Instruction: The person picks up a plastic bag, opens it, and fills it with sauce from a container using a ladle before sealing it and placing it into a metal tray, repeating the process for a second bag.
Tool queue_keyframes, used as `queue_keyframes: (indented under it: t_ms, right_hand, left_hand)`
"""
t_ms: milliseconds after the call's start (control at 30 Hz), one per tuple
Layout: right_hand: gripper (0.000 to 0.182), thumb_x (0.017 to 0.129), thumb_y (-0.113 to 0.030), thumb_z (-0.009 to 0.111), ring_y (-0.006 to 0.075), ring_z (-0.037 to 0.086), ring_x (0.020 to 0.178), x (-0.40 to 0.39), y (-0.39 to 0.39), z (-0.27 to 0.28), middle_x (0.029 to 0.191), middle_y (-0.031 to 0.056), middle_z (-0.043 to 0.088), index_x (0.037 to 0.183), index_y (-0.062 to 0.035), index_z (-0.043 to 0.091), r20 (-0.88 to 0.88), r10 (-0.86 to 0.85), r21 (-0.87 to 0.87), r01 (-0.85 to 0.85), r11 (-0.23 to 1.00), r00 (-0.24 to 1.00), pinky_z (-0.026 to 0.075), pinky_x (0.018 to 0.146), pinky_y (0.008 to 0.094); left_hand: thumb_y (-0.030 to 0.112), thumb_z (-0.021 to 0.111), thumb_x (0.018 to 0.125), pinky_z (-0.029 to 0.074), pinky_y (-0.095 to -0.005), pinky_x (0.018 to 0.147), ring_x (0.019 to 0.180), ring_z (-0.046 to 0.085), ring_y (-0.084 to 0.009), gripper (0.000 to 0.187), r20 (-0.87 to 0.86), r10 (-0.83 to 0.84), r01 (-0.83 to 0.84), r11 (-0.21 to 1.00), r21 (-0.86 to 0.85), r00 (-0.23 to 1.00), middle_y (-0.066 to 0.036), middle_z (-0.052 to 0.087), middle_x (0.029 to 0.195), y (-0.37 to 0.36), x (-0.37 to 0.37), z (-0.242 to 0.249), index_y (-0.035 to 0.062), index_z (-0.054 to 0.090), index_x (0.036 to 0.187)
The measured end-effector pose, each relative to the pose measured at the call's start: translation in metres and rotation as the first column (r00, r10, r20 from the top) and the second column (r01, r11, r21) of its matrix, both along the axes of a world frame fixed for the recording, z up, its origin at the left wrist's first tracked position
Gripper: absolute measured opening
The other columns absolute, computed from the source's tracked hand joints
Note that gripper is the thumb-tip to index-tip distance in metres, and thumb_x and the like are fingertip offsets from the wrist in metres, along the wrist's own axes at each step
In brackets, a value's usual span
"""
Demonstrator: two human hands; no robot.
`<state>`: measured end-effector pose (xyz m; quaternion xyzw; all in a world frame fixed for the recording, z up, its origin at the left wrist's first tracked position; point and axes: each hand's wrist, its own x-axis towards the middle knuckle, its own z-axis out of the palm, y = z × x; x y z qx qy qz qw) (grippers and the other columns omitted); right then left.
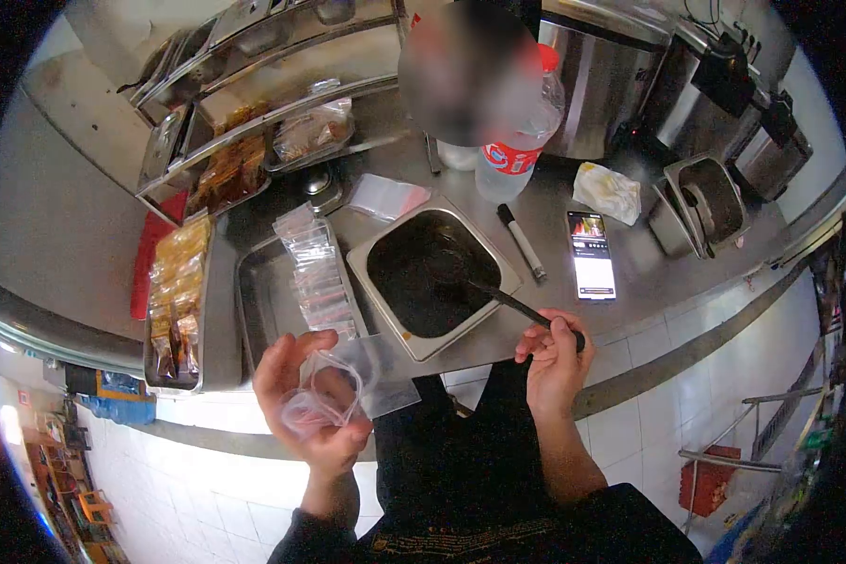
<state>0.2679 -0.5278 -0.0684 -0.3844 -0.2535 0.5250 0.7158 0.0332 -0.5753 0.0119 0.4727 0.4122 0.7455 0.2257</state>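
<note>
My right hand (555,362) is closed around the black handle of a spoon (514,304), whose head dips into dark sauce (428,273). The sauce fills much of a square metal pan (355,258) at the counter's front edge. In front of the pan and to its left, my left hand (315,399) curls around a clear plastic bag (376,371), its mouth spread in a loop between thumb and fingers. Nearest that hand stands a metal tray (254,301) with a row of clear zip bags (320,273) along its right side.
Filled sachets (177,268) lie in a long tray at the left. A marker (522,242), a lit phone (589,254) and a crumpled cloth (607,194) are right of the pan. Behind stand a red-labelled bottle (517,160) and a metal shelf (282,113). More metal containers (700,211) stand far right.
</note>
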Motion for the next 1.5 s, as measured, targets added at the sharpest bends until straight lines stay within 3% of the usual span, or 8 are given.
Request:
queue_keyframes:
  t_ms: [367,467,700,800,933,1333,1433,1500]
  right_hand:
    - [0.025,0.096,-0.025,0.059,0.0218,0.062,0.059,0.0,0.007,-0.001,0.08,0.011,0.065,0.106,-0.0018,0.061,-0.078,-0.001,-0.092,-0.006,0.996,0.997,0.051,0.05,0.0346]
    - [0.026,0.096,-0.027,0.058,0.0214,0.059,0.056,-0.001,0.011,0.009,0.078,0.0103,0.064,0.105,-0.0024,0.062,-0.117,-0.016,-0.06,0.009,0.998,0.993,0.049,0.049,0.0344]
    - [0.026,0.096,-0.026,0.056,0.0216,0.059,0.056,-0.002,0.021,0.064,0.075,0.0106,0.064,0.106,-0.0016,0.062,-0.088,-0.041,0.064,0.046,0.997,0.995,0.047,0.047,0.0342]
    - [0.027,0.096,-0.026,0.056,0.0215,0.06,0.055,-0.003,0.021,0.08,0.075,0.0111,0.064,0.105,-0.0009,0.062,-0.06,-0.039,0.16,0.048,0.986,0.997,0.047,0.046,0.034]
    - [0.029,0.097,-0.028,0.056,0.022,0.06,0.054,-0.006,0.022,0.094,0.076,0.0127,0.064,0.105,0.0,0.061,-0.052,-0.096,0.188,0.104,0.977,0.994,0.048,0.043,0.0336]
    - [0.026,0.1,-0.019,0.05,0.0275,0.062,0.053,-0.011,0.005,0.104,0.094,0.0198,0.062,0.109,0.0042,0.054,0.163,0.069,0.422,-0.133,0.897,0.984,0.054,0.043,0.0377]
    - [0.028,0.098,-0.025,0.052,0.0204,0.056,0.05,-0.026,0.002,0.114,0.073,0.0148,0.059,0.106,0.0011,0.056,0.22,-0.117,0.4,0.02,0.916,0.968,0.048,0.04,0.0325]
    - [0.028,0.098,-0.025,0.051,0.0205,0.057,0.051,-0.024,0.002,0.113,0.075,0.0153,0.059,0.106,0.0017,0.056,0.245,-0.094,0.414,-0.017,0.91,0.965,0.048,0.041,0.0326]
  left_hand:
    - [0.029,0.092,0.069,0.049,-0.0202,0.065,0.094,0.061,-0.0126,0.094,-0.067,-0.016,0.014,1.0,-0.024,0.998,-0.023,0.059,0.128,0.036,0.002,0.005,0.0019,0.04,0.142]
    - [0.041,0.088,0.074,0.052,-0.0271,0.081,0.113,0.06,-0.0222,0.094,-0.186,0.018,-0.024,0.999,-0.032,0.982,-0.021,0.059,0.129,0.046,0.005,0.012,0.0006,0.038,0.143]
    - [-0.01,0.081,0.072,0.053,-0.0237,0.071,0.103,0.063,-0.0185,0.087,-0.105,-0.121,0.099,0.976,-0.195,0.987,-0.023,0.058,0.131,0.066,0.02,0.017,0.003,0.036,0.145]
    - [-0.009,0.081,0.072,0.054,-0.0244,0.071,0.099,0.064,-0.0186,0.086,-0.309,-0.044,0.006,0.993,-0.121,0.95,-0.022,0.059,0.13,0.081,0.023,0.001,0.0035,0.036,0.144]
    - [-0.007,0.082,0.073,0.054,-0.0252,0.07,0.098,0.065,-0.0177,0.083,-0.221,-0.096,0.051,0.978,-0.203,0.971,-0.02,0.061,0.127,0.086,0.03,0.001,0.006,0.037,0.141]
    - [0.003,0.087,0.073,0.052,-0.0264,0.062,0.069,0.063,-0.0104,0.083,-0.134,-0.07,0.033,0.965,-0.26,0.988,-0.014,0.067,0.117,0.085,0.03,0.005,0.006,0.036,0.138]
    - [0.003,0.087,0.073,0.053,-0.027,0.064,0.071,0.065,-0.0113,0.084,-0.119,-0.073,0.039,0.963,-0.268,0.99,-0.015,0.066,0.116,0.084,0.028,0.006,0.0062,0.034,0.138]
    - [0.003,0.087,0.073,0.054,-0.0274,0.065,0.073,0.067,-0.0121,0.085,-0.074,-0.099,0.077,0.964,-0.255,0.992,-0.015,0.066,0.117,0.086,0.027,0.005,0.0064,0.034,0.139]
